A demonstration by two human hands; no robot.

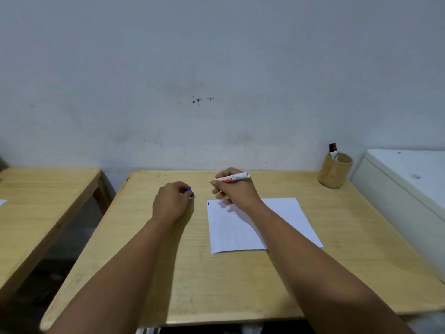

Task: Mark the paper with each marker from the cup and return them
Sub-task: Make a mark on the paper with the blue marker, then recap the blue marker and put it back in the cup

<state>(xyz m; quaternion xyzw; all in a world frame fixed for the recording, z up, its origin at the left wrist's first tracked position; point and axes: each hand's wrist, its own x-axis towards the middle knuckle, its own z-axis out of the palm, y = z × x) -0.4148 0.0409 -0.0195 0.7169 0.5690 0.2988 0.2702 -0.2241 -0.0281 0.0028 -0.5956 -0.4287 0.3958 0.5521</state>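
Observation:
My right hand (234, 189) grips a white marker (232, 178) with red lettering, held nearly level above the far edge of the white paper (240, 227). A small blue mark (208, 203) sits at the paper's far left corner. To the left of the paper, my left hand (172, 202) is closed around a blue marker cap (190, 192) that peeks out between the fingers. At the table's far right corner stands a wooden cup (334, 172) holding two markers (333, 150), one black-capped and one red-capped.
The light wooden table (216, 280) stands against a grey wall. A second wooden table (36, 201) is at the left across a gap. A white cabinet (404, 184) borders the right side, close to the cup.

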